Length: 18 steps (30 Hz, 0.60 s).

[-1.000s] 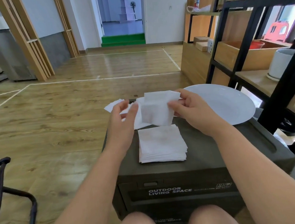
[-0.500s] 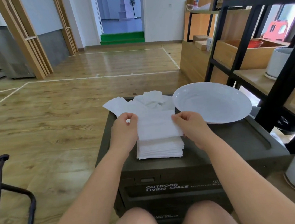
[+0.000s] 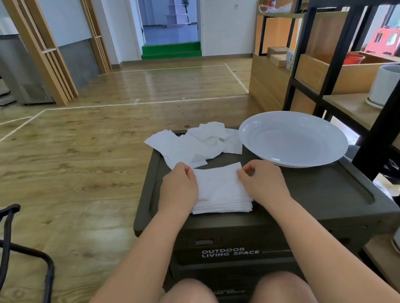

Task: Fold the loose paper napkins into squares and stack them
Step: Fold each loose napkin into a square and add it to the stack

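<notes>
We're on the stacking step: left hand (image 3: 178,191) and right hand (image 3: 262,184) pinch a folded napkin (image 3: 218,182) by its side edges, laid on the stack (image 3: 222,204) between them. Next, probably: let go, reach beyond for the loose pile (image 3: 193,144). Plate (image 3: 292,138) sits right of the hands on the table (image 3: 323,194), no obstruction.

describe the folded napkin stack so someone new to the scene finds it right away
Find the dark storage box before the person's knees. On its lid, between the left hand and right hand, sits the folded napkin stack. Unlike the loose napkins crumpled behind it, it is square and neatly layered.
</notes>
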{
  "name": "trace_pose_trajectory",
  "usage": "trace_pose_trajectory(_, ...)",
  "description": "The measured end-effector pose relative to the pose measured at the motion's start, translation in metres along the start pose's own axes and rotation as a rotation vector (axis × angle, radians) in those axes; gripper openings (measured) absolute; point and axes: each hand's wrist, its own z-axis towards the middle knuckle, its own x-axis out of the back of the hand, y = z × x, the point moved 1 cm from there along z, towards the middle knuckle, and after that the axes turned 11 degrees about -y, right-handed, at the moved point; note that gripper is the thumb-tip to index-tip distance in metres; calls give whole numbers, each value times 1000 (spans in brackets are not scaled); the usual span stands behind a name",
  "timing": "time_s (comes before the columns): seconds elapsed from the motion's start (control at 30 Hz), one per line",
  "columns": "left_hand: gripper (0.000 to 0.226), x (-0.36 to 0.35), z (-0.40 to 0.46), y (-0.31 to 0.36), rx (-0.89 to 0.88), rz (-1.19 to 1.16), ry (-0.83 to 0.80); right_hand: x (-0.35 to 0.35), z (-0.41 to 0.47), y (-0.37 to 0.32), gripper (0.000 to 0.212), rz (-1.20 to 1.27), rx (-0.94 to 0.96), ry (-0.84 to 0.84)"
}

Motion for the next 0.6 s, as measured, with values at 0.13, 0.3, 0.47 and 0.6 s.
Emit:
trace_pose_trajectory(0.13,10,-3,0,-7,29,61,-3,-5,-2,3,14,-14,-22,21)
trace_pose_trajectory(0.3,8,11,17,-15,18,111,49,-9,-5,11,18,153,-48,62)
trace_pose_trajectory(0.47,10,20,71,-3,-114,182,11,-6,-9,15,19,430,-72,181)
trace_pose_trajectory(0.6,34,12,101,4,-127,250,-197,-7,-9,15,17,413,-45,168)
